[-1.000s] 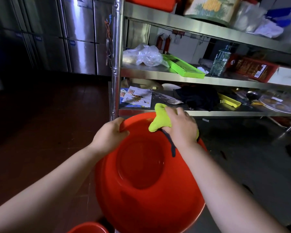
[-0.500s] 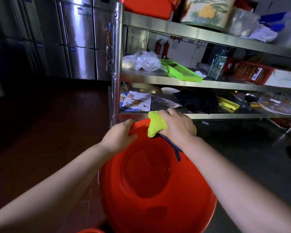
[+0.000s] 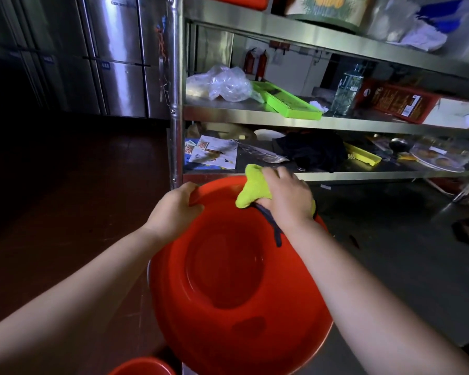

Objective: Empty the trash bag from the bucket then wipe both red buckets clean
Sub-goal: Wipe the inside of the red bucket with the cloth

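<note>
Commercial kitchen — steel shelving (image 3: 282, 115), steel fridges (image 3: 114, 55)

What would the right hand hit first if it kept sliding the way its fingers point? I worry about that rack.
Probably the lower shelf edge just past the bucket rim; the right hand with the cloth points there, though depth is unclear.

Steel shelf rack (image 3: 255, 115), plastic bag (image 3: 222, 83), green tray (image 3: 290, 102), bottle (image 3: 345, 93)

The left hand (image 3: 173, 211) grips the red bucket (image 3: 236, 288) rim while the right hand (image 3: 287, 197) presses a yellow cloth (image 3: 253, 189) on it.
</note>
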`<state>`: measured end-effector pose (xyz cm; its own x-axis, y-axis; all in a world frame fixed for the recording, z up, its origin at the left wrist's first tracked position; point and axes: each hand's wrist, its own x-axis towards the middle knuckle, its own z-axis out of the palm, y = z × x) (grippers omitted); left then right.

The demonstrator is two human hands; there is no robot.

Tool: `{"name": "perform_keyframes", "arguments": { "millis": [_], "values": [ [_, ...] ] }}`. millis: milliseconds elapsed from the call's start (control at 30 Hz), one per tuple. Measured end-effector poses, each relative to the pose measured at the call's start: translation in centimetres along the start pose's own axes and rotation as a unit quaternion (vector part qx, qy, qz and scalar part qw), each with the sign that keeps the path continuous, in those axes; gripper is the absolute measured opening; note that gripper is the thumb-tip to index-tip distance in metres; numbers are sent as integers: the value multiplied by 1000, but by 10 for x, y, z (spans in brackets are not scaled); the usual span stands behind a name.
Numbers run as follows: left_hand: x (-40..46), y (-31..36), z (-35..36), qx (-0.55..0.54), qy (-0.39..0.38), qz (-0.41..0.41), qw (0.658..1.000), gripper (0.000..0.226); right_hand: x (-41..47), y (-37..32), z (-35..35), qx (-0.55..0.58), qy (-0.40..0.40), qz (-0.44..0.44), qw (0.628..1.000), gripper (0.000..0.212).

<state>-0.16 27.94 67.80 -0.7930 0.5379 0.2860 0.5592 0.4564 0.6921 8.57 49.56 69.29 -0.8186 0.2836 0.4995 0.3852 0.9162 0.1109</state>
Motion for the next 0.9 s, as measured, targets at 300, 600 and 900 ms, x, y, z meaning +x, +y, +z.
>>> {"name": "perform_keyframes", "arguments": {
  "millis": [300, 600, 900],
  "values": [
    [-18, -17, -19, -10, 0, -65, 998, 25, -38, 32, 5, 55, -23, 112, 992, 63],
    [-1, 8, -5, 14, -44, 24, 999, 42, -5, -18, -21, -22, -5, -61, 998, 80],
    [-4, -1, -3, -3, -13, 2, 1000, 35, -7, -20, -6, -59, 51, -99, 992, 85]
  ]
}}
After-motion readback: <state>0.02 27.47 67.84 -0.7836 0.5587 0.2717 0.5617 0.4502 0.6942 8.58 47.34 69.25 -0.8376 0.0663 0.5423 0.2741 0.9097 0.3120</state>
